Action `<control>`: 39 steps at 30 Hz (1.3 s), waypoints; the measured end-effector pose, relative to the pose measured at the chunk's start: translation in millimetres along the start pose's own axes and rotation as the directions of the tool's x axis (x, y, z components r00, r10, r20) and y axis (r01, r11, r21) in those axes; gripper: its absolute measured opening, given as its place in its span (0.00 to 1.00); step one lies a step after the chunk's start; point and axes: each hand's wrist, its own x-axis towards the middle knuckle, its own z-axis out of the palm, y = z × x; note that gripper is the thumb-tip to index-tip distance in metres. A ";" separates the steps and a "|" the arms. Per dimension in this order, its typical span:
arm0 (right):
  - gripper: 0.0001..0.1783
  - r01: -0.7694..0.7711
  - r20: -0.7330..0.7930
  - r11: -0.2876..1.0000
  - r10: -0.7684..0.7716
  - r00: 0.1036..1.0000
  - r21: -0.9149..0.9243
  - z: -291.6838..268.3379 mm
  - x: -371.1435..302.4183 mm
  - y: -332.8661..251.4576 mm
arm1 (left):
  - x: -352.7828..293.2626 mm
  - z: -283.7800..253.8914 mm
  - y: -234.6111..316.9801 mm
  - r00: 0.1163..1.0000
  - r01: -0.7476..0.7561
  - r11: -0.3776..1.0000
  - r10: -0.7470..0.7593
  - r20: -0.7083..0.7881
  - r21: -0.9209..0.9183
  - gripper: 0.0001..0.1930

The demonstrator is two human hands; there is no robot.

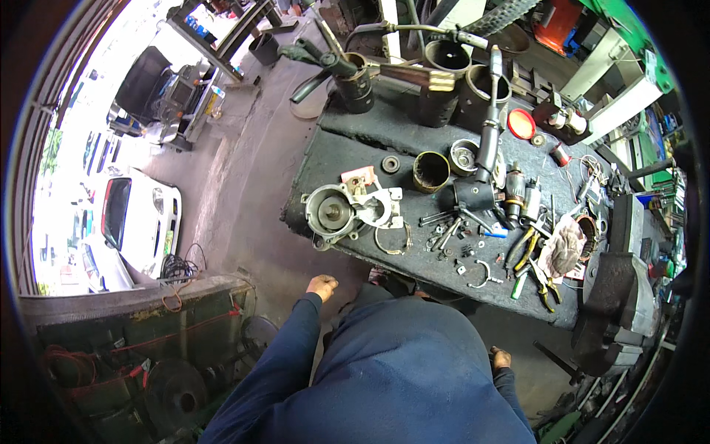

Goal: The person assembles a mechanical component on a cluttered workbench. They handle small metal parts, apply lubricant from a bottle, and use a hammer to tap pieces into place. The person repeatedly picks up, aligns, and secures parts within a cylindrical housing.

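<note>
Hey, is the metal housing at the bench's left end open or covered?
Open: the housing has no cover over its round mouth, so its inside shows.

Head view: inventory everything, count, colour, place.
Workbench: one, black, centre-right
Metal housing: one, silver-grey, bench left
Round can: one, yellowish, bench middle
Tall cylinders: three, dark, bench far edge
Lid: one, red, bench far side
Cloth: one, pale, bench right
Pliers: count unclear, yellow-handled, bench near right
Small parts: many, mixed, bench near side
Vise: one, dark, bench right end
Nearest car: one, white, left
Left hand: one, navy sleeve, centre-left
Right hand: one, navy sleeve, lower right
</note>
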 end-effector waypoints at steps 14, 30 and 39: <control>0.13 0.363 0.099 0.925 -0.353 0.930 -0.114 54.8 -39.2 -98.8 | -3.1 7.0 -61.9 0.986 0.167 0.986 -0.167 -0.001 -0.009 0.18; 0.17 0.018 0.056 0.993 -0.012 0.998 -0.117 64.1 -46.4 4.1 | 25.3 -20.7 -5.3 0.996 0.085 0.996 -0.085 -0.011 0.008 0.17; 0.15 0.726 0.269 0.540 -0.690 0.672 -0.426 56.9 -166.0 -169.6 | 16.6 -10.0 -1.8 0.995 0.090 0.992 -0.093 0.032 0.086 0.17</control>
